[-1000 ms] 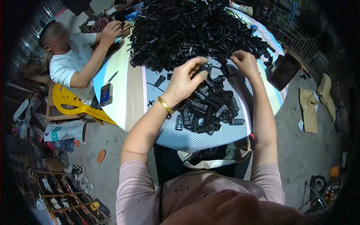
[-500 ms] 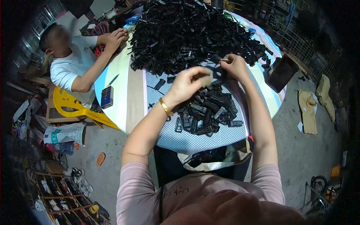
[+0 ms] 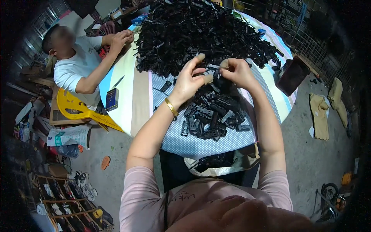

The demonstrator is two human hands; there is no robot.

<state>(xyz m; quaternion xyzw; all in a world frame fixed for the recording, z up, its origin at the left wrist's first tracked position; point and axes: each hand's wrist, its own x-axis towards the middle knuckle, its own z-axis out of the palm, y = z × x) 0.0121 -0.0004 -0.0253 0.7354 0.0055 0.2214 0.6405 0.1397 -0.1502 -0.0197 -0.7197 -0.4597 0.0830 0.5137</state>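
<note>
A large heap of small black plastic parts (image 3: pixel 193 33) covers the far middle of the table. Nearer my body lies a smaller pile of the same parts (image 3: pixel 210 116) on a dotted blue-grey cloth (image 3: pixel 185 144). My left hand (image 3: pixel 189 83), with beige covers on its fingertips and a gold bangle at the wrist, is open at the heap's near edge; its thumb and fingers are apart with nothing between them. Close by on the right, my right hand (image 3: pixel 239 74) pinches a thin, light-coloured piece (image 3: pixel 215 68), too small to make out fully.
An open bag (image 3: pixel 210 173) with black parts hangs at the table's near edge. A dark box-like tray (image 3: pixel 293 76) stands at the right rim. A small dark box (image 3: pixel 112 99) and a pen (image 3: pixel 119 81) lie left. Across there, another person (image 3: pixel 77 58) works with both hands.
My left hand's fingers have spread apart and its fingertips have moved up and left. My right hand has shifted slightly left, still pinching the thin piece.
</note>
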